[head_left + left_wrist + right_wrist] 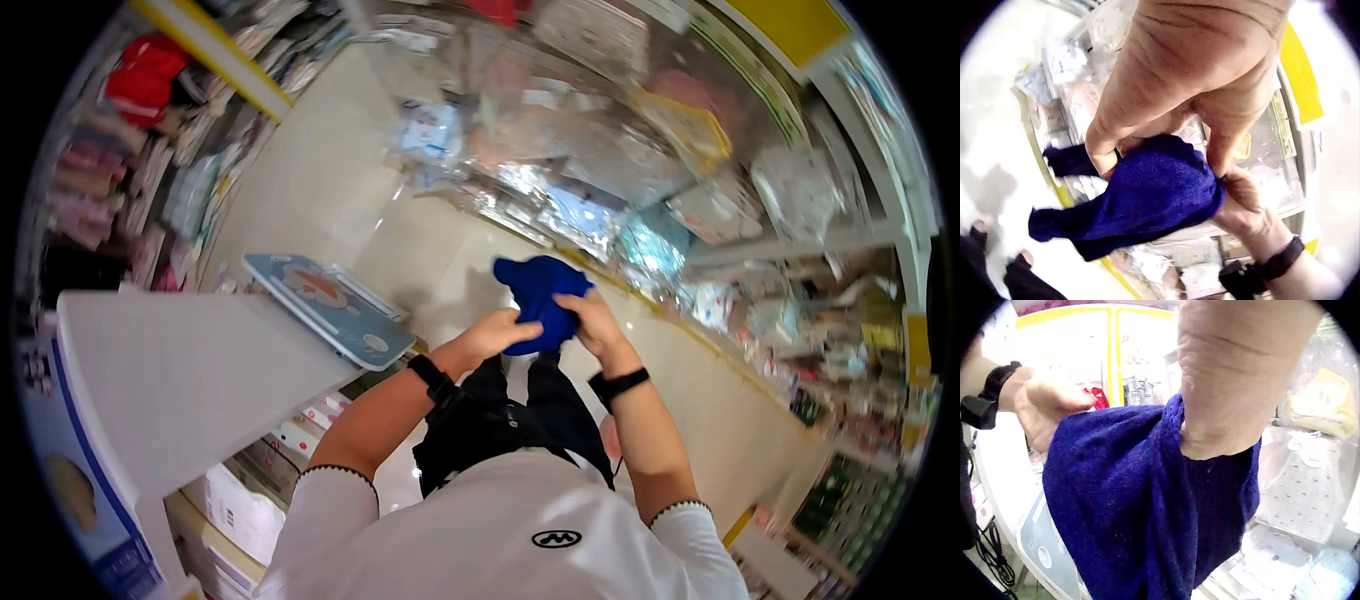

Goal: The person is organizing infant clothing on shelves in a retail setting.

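Observation:
A fuzzy dark-blue cloth (540, 290) is bunched between my two hands over the floor. My left hand (497, 333) grips its near left side, thumb lying over the fabric. On the right edge, my right hand (597, 325) pinches the cloth, fingers partly hidden by it. In the left wrist view, the cloth (1154, 187) hangs with loose flaps toward the left, and the right hand (1249, 197) is at its other end. The right wrist view has the cloth (1116, 494) draped in folds below the right hand (1235, 381).
To the left stands a white counter (200, 390) with a blue-grey illustrated board (325, 310) leaning at its corner. Shelves with plastic-wrapped goods (600, 150) line the far and right sides. Folded clothes (90, 190) fill a left rack. Pale floor tiles (330, 150) run between.

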Available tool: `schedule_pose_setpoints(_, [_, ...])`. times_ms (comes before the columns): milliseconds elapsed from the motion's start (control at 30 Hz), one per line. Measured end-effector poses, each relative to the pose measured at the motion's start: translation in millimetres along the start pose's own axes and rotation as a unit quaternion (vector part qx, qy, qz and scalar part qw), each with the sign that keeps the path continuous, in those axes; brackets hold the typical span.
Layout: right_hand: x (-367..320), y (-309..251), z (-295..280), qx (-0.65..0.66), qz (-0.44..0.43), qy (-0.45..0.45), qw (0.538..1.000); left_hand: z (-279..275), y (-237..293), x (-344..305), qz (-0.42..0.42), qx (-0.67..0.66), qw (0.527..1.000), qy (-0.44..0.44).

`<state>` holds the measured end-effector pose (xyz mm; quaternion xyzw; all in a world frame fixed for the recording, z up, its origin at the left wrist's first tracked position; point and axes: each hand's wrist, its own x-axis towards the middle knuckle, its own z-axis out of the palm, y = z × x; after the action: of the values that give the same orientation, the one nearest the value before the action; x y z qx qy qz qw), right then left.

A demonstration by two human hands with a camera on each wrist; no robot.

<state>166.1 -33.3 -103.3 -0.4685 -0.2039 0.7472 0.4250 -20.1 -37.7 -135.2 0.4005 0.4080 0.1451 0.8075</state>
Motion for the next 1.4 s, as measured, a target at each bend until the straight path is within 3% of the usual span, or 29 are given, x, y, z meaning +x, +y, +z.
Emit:
schedule_pose_setpoints(100, [6.3,9.0,-38.8,-0.047,-0.003,0.059,0.997,-20.3,-1.2,-3.0,-0.019,0.271,0.962,0.034])
schedule_pose_setpoints(233, [0.1,8.3,-70.7,-0.215,0.004,0.123,0.969,-27.8,23.6,-19.9,-0.074,0.397,0.914,0.045])
schedule_pose_setpoints(333, [-16.2,-2.9,-67.5,-0.459,-0.068,0.165,0.870,-26.2,16.6,-26.9,0.076,0.519,0.809,0.266])
schedule_pose_setpoints(400, [-39.3,-16.1,-32.1,-0.484,-0.061,0.154,0.859,-28.7,17.6,-22.1,0.124,0.433,0.816,0.362])
schedule_pose_setpoints(467, [-55.3,-2.4,-7.7,-0.397,-0.094,0.100,0.907,-32.3,15.8,-9.7,0.169,0.341,0.809,0.448])
schedule_pose_setpoints(500, [-67.8,1.5,3.1,-0.370,-0.031,0.049,0.927,-40.9,-1.5,13.1,0.234,0.239,0.805,0.490])
schedule_pose_setpoints(533, [-78.7,5.3,14.2,-0.339,0.032,-0.001,0.940,-36.0,4.5,24.2,0.278,0.160,0.766,0.556])
schedule_pose_setpoints(567, [-85.6,12.5,28.0,-0.308,0.041,-0.074,0.948,-31.3,6.2,27.3,0.213,-0.148,0.853,0.453])
schedule_pose_setpoints(600, [-92.5,18.1,35.7,-0.275,0.048,-0.144,0.950,-18.4,34.6,12.8,0.116,-0.437,0.840,0.298])
schedule_pose_setpoints(633, [-88.6,12.4,36.4,-0.382,0.016,-0.213,0.899,-26.1,22.3,23.7,0.142,-0.470,0.851,0.188])
schedule_pose_setpoints(667, [-86.4,19.9,31.2,-0.341,0.030,-0.131,0.930,-39.3,-2.2,43.8,0.244,-0.547,0.796,-0.087])
schedule_pose_setpoints(733, [-69.5,24.5,7.1,-0.336,-0.042,0.048,0.940,0.1,52.1,5.4,0.190,-0.546,0.814,0.054])
schedule_pose_setpoints(800, [-62.2,7.6,18.5,-0.188,-0.080,0.098,0.974,13.5,50.2,-1.0,0.175,-0.488,0.855,0.024])
schedule_pose_setpoints(867, [-49.3,7.8,40.9,-0.120,-0.028,0.059,0.991,40.0,44.7,-0.1,0.146,-0.451,0.880,0.038])
schedule_pose_setpoints(900, [-24.9,46.6,28.3,-0.101,-0.134,0.031,0.985,59.9,43.2,-0.8,0.179,-0.334,0.921,0.095])
schedule_pose_setpoints(933, [-27.8,39.2,40.4,-0.015,-0.110,0.024,0.994,60.9,43.3,3.1,0.205,-0.362,0.905,0.085])
schedule_pose_setpoints(1000, [-26.3,50.6,51.7,0.053,-0.134,0.102,0.984,58.9,40.4,4.4,0.147,-0.347,0.923,0.077])
schedule_pose_setpoints(1133, [-29.9,56.0,60.4,0.053,-0.134,0.243,0.959,75.5,35.3,-0.6,0.105,-0.216,0.963,0.122])
schedule_pose_setpoints(1300, [-32.4,70.0,49.2,-0.092,-0.165,0.239,0.952,89.4,41.5,-8.2,0.048,-0.130,0.978,0.155])
schedule_pose_setpoints(1400, [-25.1,82.6,35.2,-0.043,-0.181,0.194,0.963,88.9,24.8,-3.0,0.178,-0.005,0.973,0.147])
